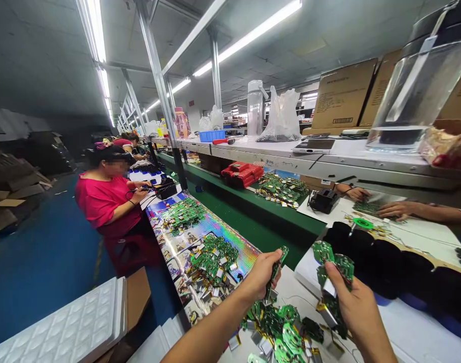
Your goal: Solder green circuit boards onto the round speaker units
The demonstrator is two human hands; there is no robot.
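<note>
My left hand (266, 275) is closed around a green circuit board (284, 253), seen nearly edge-on, above the bench. To its right, my right hand (356, 297) grips several green circuit boards (323, 251) bunched together, the thumb pressed over them. A silver battery pack (327, 313) with yellow tape hangs below that bunch. Beneath both hands lies a loose heap of circuit boards (290, 338) with wires and silver battery packs on a white surface. Two more piles of boards, a nearer one (215, 257) and a farther one (185, 214), rest on the shiny patterned sheet to the left.
A row of black cylinders (381, 257) stands at right. Beyond the green conveyor (230, 212) are a red bundle (242, 174), more boards (281, 189) and another person's hands (396, 209). A shelf (283, 151) crosses above. At left sit a co-worker (105, 191) and a white tray (64, 322).
</note>
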